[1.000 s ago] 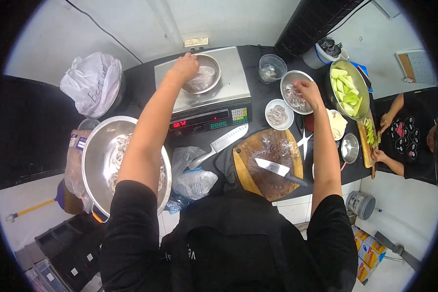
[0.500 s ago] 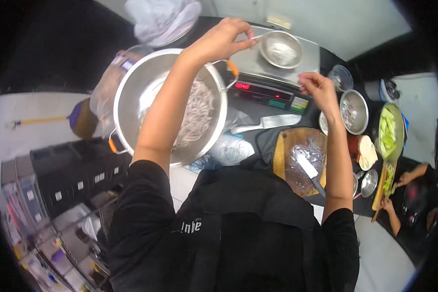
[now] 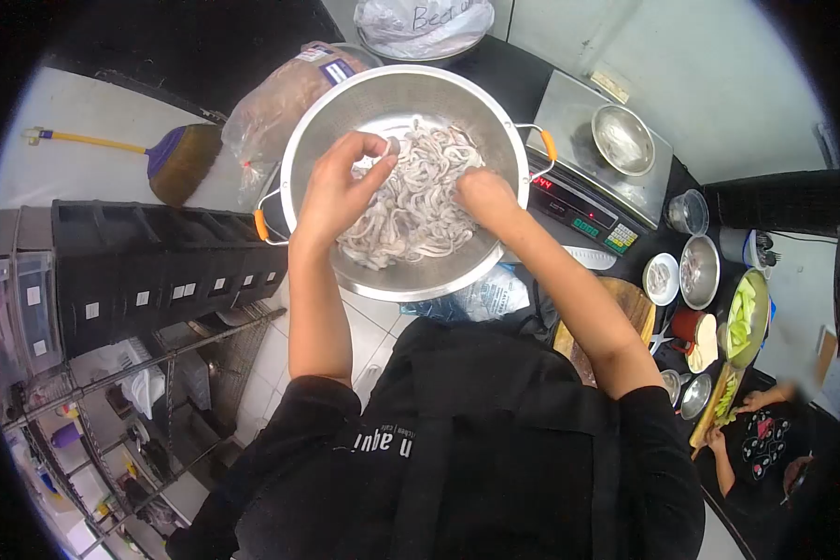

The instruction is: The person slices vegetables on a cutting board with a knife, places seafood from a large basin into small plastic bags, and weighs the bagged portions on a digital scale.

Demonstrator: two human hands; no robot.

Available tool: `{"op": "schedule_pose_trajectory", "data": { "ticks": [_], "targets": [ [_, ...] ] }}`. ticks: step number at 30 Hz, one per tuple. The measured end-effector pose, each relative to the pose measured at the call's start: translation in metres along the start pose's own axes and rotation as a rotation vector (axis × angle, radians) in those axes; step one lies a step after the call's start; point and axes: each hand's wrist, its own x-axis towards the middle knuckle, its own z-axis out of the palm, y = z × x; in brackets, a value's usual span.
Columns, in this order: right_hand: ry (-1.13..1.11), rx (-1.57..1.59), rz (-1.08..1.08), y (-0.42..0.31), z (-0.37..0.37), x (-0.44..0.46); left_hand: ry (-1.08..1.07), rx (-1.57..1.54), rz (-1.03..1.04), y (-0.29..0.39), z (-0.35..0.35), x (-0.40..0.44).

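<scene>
Many pale strips (image 3: 420, 207) lie under the left fingers (image 3: 370, 144) (contact unclear).

Large pot (image 3: 341, 117): 1, with 2 orange-gripped handles (image 3: 549, 145). Inside pot: 2 bare hands, left hand (image 3: 343, 182) and right hand (image 3: 487, 198); pale strips (image 3: 420, 205) many, too tangled to count. Right of pot: scale (image 3: 555, 121), 1; steel bowls with pale contents (image 3: 709, 257), 2; white bowl (image 3: 665, 297), 1; clear tub (image 3: 689, 213), 1; small steel vessels (image 3: 698, 397), 2; wooden boards (image 3: 639, 308), 2; co-worker (image 3: 765, 467), 1. Beyond pot: lettered white bag (image 3: 425, 23), 1. Left of pot: bulging clear bag (image 3: 280, 103), 1; broom (image 3: 185, 166), 1.
</scene>
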Motion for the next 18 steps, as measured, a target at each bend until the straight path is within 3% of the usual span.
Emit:
{"op": "schedule_pose_trajectory", "data": {
  "ticks": [5, 8, 10, 14, 18],
  "targets": [
    [0.032, -0.112, -0.073, 0.003, 0.017, 0.005, -0.025, -0.045, 0.004, -0.016, 0.000, -0.011],
    [-0.046, -0.024, -0.067, 0.006, -0.007, 0.002, -0.033, -0.027, 0.020, -0.016, 0.003, -0.012],
    [-0.081, 0.304, 0.070, -0.008, -0.058, -0.007, -0.026, -0.022, 0.031, -0.013, 0.005, -0.009],
    [-0.170, 0.615, 0.164, -0.005, -0.106, -0.015, -0.030, -0.051, 0.061, -0.012, 0.014, -0.001],
    [-0.069, 0.766, 0.137, 0.015, -0.142, -0.028, -0.034, -0.045, 0.094, -0.005, 0.023, 0.006]
  ]
}}
